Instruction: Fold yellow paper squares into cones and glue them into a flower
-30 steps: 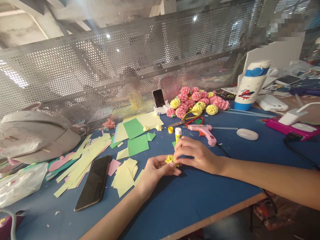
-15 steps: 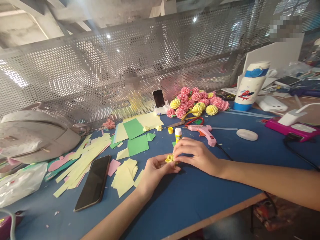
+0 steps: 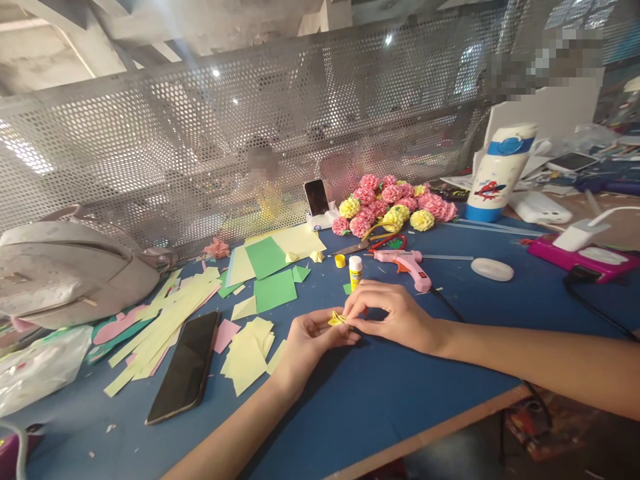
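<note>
A small folded yellow paper flower point(image 3: 337, 319) is held between both hands above the blue table point(image 3: 410, 387). My left hand point(image 3: 307, 343) cups it from below with fingers curled round it. My right hand point(image 3: 393, 315) pinches its right side with thumb and forefinger. A small glue stick point(image 3: 355, 271) with a yellow cap point(image 3: 341, 261) beside it stands just behind my right hand, and a pink glue gun point(image 3: 406, 261) lies to the right of it.
Pale yellow paper squares point(image 3: 247, 350) and a black phone point(image 3: 184, 365) lie left of my hands, green sheets point(image 3: 273, 270) behind. Pink and yellow paper flowers point(image 3: 395, 203), scissors point(image 3: 373, 241), a white bottle point(image 3: 497, 170) and a perforated metal screen point(image 3: 250, 127) stand farther back.
My right hand's fingers have shifted slightly on the yellow flower and opened a small gap under the palm. The flower stays in both hands at almost the same spot.
</note>
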`<control>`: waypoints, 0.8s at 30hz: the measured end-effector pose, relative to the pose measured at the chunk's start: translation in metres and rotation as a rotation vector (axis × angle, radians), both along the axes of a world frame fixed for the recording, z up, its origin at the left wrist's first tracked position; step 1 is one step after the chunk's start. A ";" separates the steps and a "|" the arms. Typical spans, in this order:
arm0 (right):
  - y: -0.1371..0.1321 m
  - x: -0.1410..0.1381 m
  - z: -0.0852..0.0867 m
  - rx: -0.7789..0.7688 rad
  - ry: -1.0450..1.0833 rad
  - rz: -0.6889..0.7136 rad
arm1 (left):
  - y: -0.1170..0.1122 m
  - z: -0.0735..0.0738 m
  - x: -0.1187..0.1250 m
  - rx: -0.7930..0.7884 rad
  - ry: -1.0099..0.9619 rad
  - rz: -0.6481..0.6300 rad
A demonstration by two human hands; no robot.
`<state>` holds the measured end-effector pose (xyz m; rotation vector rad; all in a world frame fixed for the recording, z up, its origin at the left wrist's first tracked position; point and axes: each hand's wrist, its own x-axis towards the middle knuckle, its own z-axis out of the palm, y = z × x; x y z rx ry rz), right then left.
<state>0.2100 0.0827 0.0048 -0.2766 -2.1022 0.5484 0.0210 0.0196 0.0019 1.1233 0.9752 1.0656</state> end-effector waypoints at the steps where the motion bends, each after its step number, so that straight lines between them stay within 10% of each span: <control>1: 0.000 0.000 0.000 -0.002 0.002 0.004 | 0.000 0.000 0.000 0.002 -0.003 -0.002; 24: 0.005 0.011 0.011 0.186 -0.135 -0.106 | 0.000 0.005 -0.006 0.021 -0.152 -0.090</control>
